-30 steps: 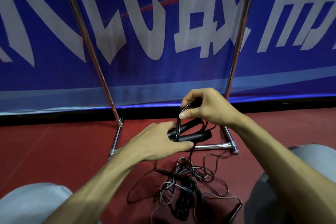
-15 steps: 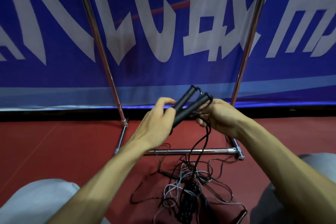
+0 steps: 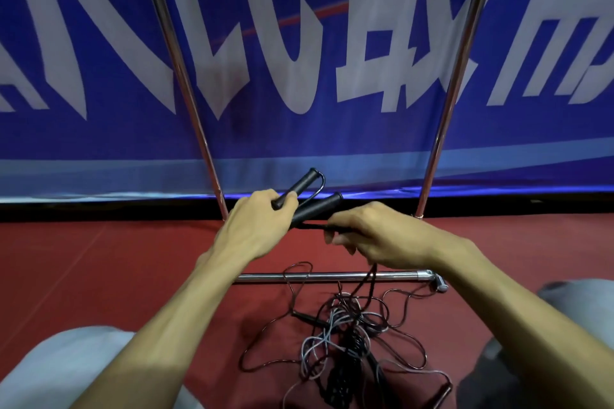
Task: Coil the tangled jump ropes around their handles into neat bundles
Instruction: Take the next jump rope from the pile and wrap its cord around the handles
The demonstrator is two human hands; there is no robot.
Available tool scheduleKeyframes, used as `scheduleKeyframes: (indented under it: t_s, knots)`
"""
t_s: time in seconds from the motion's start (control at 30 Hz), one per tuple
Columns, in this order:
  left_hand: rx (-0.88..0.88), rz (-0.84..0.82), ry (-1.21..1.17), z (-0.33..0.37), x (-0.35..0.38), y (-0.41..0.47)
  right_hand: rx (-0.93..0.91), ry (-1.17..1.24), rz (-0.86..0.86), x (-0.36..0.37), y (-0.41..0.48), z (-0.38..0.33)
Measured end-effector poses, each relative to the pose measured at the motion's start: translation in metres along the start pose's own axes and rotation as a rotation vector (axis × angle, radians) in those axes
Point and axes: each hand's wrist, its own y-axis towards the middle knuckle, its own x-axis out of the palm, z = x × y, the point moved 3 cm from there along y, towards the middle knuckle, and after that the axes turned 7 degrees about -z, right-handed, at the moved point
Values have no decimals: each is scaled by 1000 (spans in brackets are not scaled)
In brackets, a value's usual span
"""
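My left hand [image 3: 257, 226] grips two black jump-rope handles [image 3: 317, 206] side by side, their free ends pointing up and to the right. A thin cord loops out of the upper handle's tip. My right hand [image 3: 375, 236] pinches the dark cord [image 3: 314, 226] and holds it taut against the handles. From that hand the cord drops to a tangled pile of black and grey ropes [image 3: 345, 335] on the red floor between my knees. Another handle [image 3: 443, 392] lies at the pile's lower right edge.
A chrome tube frame stands just beyond my hands: a horizontal floor bar [image 3: 332, 277] and two slanted uprights [image 3: 455, 83]. Behind it hangs a blue banner [image 3: 299, 60] with large white characters. My grey-clad knees [image 3: 66, 372] flank the pile.
The handles went from lying low and level to raised and tilted up-right. My right hand came down from above them to their right side, now pulling the cord across them.
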Motion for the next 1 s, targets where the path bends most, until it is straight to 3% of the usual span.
scheduleKeyframes:
  t_s: [0.17,0.33,0.43,0.53,0.63,0.8,1.0]
  knots:
    - [72,-98,-25,8,6,-2,-53,-99,333,-22,-7,6]
    - [126,-306,-3,20,7,-11,-24,-37,499,-31,-11,13]
    - [153,-399,77,22,14,-15,13,-8,421,-27,-10,13]
    - [226,-456,128,25,22,-20,57,-45,163,-16,-5,13]
    - [275,-500,123,26,24,-23,141,111,-10,-9,-5,14]
    - [328,-479,88,27,19,-26,199,430,-15,-8,-5,18]
    - [407,-168,-78,25,9,-23,262,725,95,-15,-8,26]
